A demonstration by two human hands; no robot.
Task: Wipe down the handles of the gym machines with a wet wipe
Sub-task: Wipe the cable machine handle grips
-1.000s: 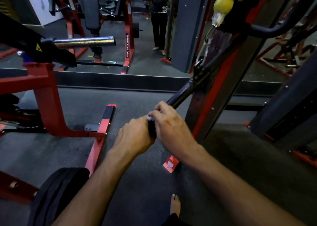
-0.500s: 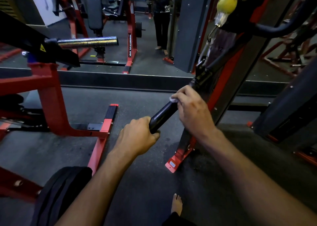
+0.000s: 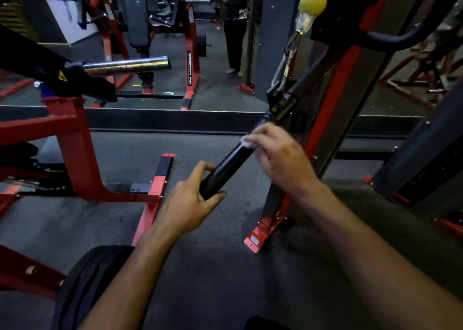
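The right hand [image 3: 280, 159] is pressing a white wet wipe [image 3: 246, 144] around the upper end of the black handle [image 3: 226, 169], while the left hand [image 3: 193, 202] is pinching its lower tip. The handle's long axis is running from frame centre toward the upper right, leaving bare grip between the hands, above dark gym flooring [image 3: 225, 267] and beside a red machine frame [image 3: 75, 154].
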